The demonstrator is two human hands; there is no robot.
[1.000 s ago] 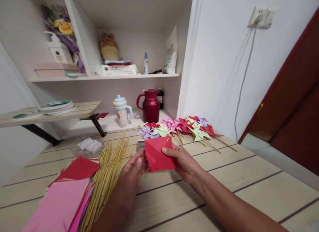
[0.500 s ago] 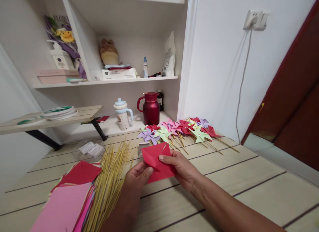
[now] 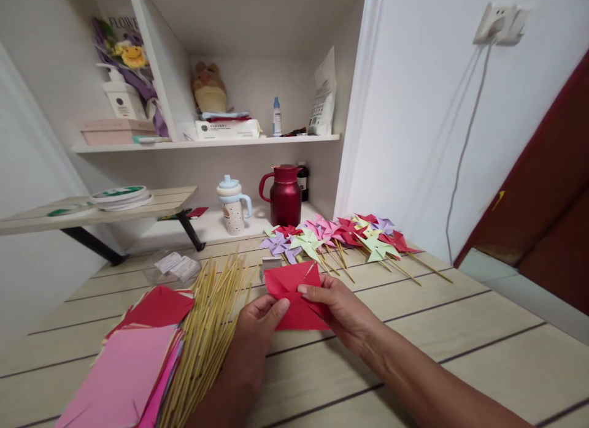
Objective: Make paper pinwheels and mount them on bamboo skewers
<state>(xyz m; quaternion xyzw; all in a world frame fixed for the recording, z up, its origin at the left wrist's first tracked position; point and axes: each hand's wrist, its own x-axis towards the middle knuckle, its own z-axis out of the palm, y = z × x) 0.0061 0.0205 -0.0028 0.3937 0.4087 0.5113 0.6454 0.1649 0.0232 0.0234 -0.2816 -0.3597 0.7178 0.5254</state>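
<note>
Free passage over tabletop (image 3: 483, 305) right of the right hand (image 3: 344, 308), but sticks (image 3: 216, 311) at left, pinwheels (image 3: 307, 243) behind.

One left hand (image 3: 257, 322), one right hand (image 3: 347, 311), one held sheet (image 3: 299, 314), one jug (image 3: 286, 202), one cup (image 3: 233, 214); at least eight pinwheels (image 3: 307, 243); sticks (image 3: 209, 333) too overlapped to count.

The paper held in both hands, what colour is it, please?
The held paper is red; it shows best in the head view.

Plain red paper square (image 3: 297, 311), speckled cup (image 3: 234, 217), multicoloured pinwheels (image 3: 308, 243)
</note>
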